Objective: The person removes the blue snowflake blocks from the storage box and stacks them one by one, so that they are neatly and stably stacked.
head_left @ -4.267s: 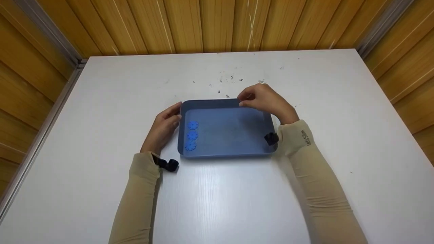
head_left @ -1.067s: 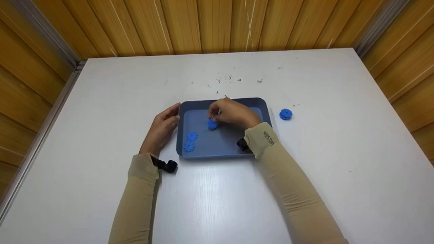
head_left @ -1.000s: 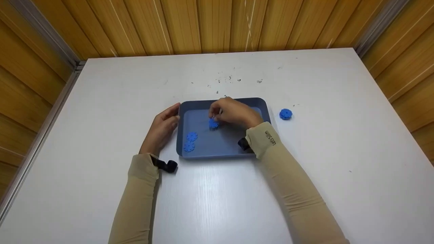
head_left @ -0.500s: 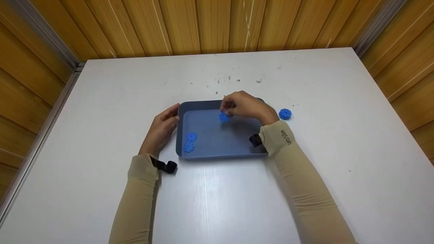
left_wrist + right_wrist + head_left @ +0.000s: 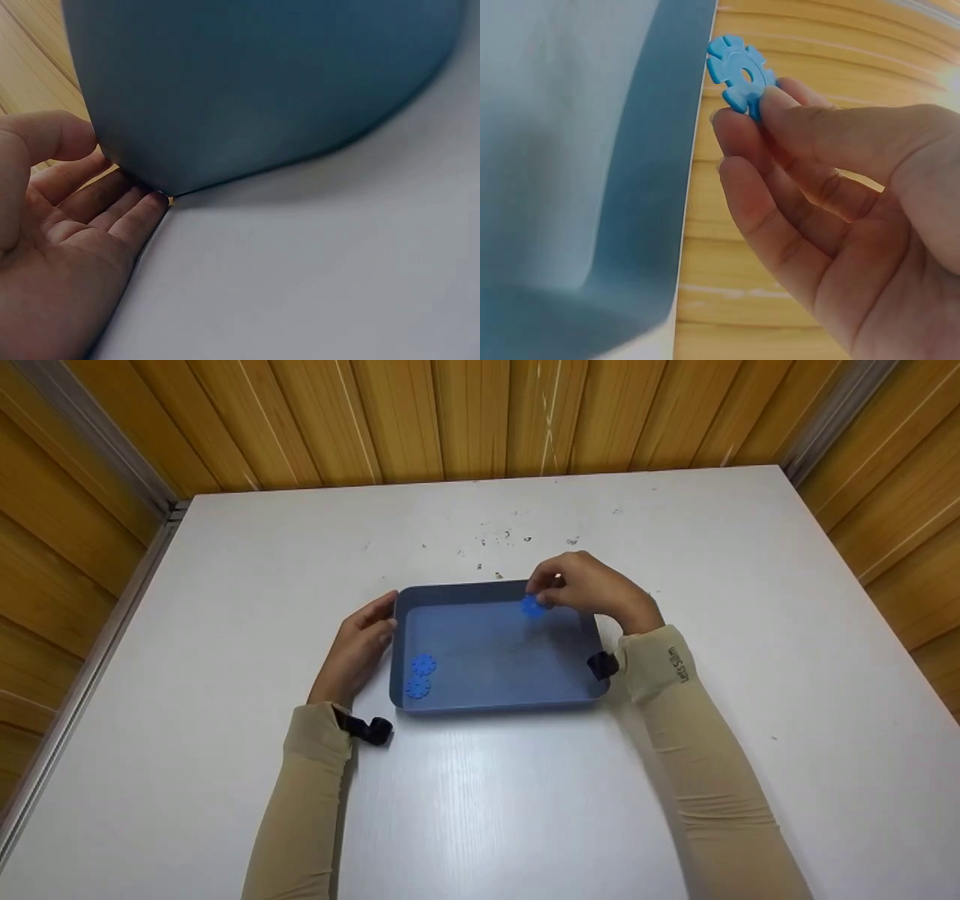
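A blue interlocking disc [image 5: 742, 71], round with slots in its edge and a hole in the middle, is pinched between the thumb and fingers of my right hand [image 5: 589, 589]. In the head view that hand is over the back right part of the shallow blue tray [image 5: 502, 707]. At the tray's left side my left hand [image 5: 358, 649] touches the outer wall with thumb and fingertips, its fingers fairly straight in the left wrist view. Two more blue discs lie inside the tray near its left wall, a back one [image 5: 424, 664] and a front one [image 5: 418, 686].
The tray stands on a white table [image 5: 465, 802] with small dark marks behind it. Wood-look panels [image 5: 480, 420] rise at the back and sides. Black wrist cameras [image 5: 377, 730] stick out from both sleeves. The right hand and forearm cover the table just right of the tray.
My right hand has carried the disc from the tray's middle toward its back right. Earlier, three discs lay at the left; now two. Discs seen right of the tray are now hidden.
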